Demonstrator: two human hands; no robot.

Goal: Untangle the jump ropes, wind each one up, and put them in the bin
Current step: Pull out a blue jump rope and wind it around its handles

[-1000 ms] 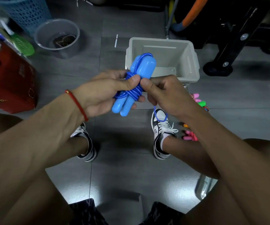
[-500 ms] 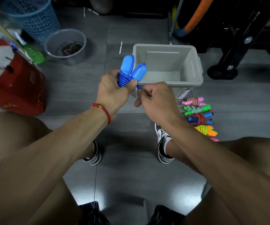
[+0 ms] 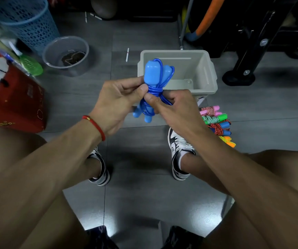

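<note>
Head view — no readable writing on bin (image 3: pixel 211 76).

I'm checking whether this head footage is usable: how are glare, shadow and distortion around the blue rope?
Head view: the blue jump rope and both hands, left hand and right hand, are evenly lit and sharp; bright glare sits on the floor tiles near the bottom; frame edges darken and bow from the wide-angle lens.
</note>
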